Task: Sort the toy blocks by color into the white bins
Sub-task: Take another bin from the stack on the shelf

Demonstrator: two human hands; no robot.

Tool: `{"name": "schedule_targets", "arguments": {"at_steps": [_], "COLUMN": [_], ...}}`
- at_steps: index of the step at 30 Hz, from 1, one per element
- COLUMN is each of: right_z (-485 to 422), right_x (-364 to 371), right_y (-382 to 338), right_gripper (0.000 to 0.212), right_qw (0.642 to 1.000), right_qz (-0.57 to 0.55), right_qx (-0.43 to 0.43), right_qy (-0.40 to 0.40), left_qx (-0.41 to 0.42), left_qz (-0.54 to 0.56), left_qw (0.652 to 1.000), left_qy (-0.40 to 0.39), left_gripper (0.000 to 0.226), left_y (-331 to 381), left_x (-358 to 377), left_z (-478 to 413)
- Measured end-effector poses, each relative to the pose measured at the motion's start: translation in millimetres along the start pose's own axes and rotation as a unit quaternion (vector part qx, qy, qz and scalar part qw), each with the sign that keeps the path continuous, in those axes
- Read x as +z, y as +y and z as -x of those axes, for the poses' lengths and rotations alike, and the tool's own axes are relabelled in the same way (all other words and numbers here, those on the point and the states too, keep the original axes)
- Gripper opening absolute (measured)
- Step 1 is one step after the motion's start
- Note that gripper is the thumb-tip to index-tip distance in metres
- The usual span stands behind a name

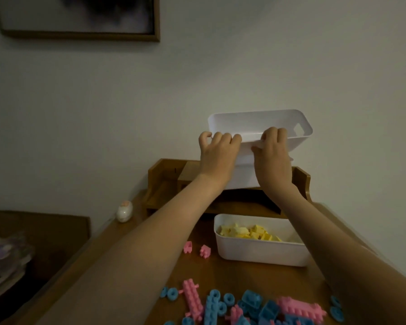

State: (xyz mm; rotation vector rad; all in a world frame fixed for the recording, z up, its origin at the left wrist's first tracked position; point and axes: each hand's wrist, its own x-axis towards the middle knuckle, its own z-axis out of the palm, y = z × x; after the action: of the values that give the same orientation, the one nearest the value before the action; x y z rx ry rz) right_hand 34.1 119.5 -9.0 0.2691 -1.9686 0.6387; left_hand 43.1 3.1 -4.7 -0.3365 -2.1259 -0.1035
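Both hands hold an empty white bin (291,130), tilted, above a wooden shelf. My left hand (217,151) grips its near rim at the left, and my right hand (271,156) grips the same rim a little to the right. A second white piece (244,177) sits under the bin, behind my wrists. On the table stands another white bin (260,252) holding yellow blocks (249,232). Two small pink blocks (196,248) lie left of it. A heap of pink and blue blocks (251,306) covers the near table.
The wooden shelf unit (164,181) stands at the back of the wooden table (136,233) against the wall. A small egg-shaped figure (124,211) sits at the table's left edge. A dark side table with stacked items (5,259) is at the left.
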Motion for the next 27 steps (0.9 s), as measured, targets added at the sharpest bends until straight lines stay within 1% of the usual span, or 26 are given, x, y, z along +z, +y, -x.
{"name": "schedule_targets", "arguments": {"at_steps": [2, 6, 9, 11, 13, 17, 23, 25, 27], "right_z": [1.9, 14.6, 28.0, 37.2, 47.6, 75.3, 102.1, 107.3, 111.0], "right_x": [-4.0, -14.1, -21.7, -25.6, -28.4, -25.2, -15.9, -12.0, -7.9], "right_y": [-7.6, -26.7, -44.7, -58.8, -71.4, -104.6, -146.0, -153.1, -152.6], "right_gripper": [0.021, 0.023, 0.022, 0.022, 0.021, 0.019, 0.020, 0.022, 0.031], "right_qw": [1.000, 0.999, 0.998, 0.995, 0.989, 0.970, 0.947, 0.948, 0.953], "right_qz": [0.009, 0.018, -0.017, -0.053, -0.067, -0.107, -0.142, -0.120, -0.091], "right_qx": [-0.006, -0.041, -0.059, -0.071, -0.088, -0.139, -0.180, -0.186, -0.165], "right_qy": [0.006, -0.005, -0.025, -0.053, -0.102, -0.170, -0.225, -0.230, -0.235], "left_qx": [-0.003, -0.009, -0.007, -0.013, -0.024, -0.072, -0.084, -0.085, -0.085], "left_qz": [0.005, -0.011, -0.010, -0.009, -0.019, -0.024, -0.037, -0.044, -0.052], "left_qw": [1.000, 1.000, 0.999, 1.000, 0.999, 0.995, 0.992, 0.990, 0.988], "left_qy": [0.018, 0.026, 0.052, 0.020, -0.028, -0.068, -0.092, -0.108, -0.122], "left_gripper": [0.020, 0.017, 0.015, 0.011, 0.012, 0.012, 0.015, 0.017, 0.018], "left_y": [-1.7, -13.6, -25.7, -35.8, -47.6, -76.3, -117.2, -128.9, -138.7], "left_x": [-8.8, -30.6, -53.1, -72.4, -88.4, -118.8, -152.0, -157.4, -157.5], "left_z": [5.4, 25.6, 44.6, 60.8, 77.0, 116.5, 159.0, 165.8, 170.0]}}
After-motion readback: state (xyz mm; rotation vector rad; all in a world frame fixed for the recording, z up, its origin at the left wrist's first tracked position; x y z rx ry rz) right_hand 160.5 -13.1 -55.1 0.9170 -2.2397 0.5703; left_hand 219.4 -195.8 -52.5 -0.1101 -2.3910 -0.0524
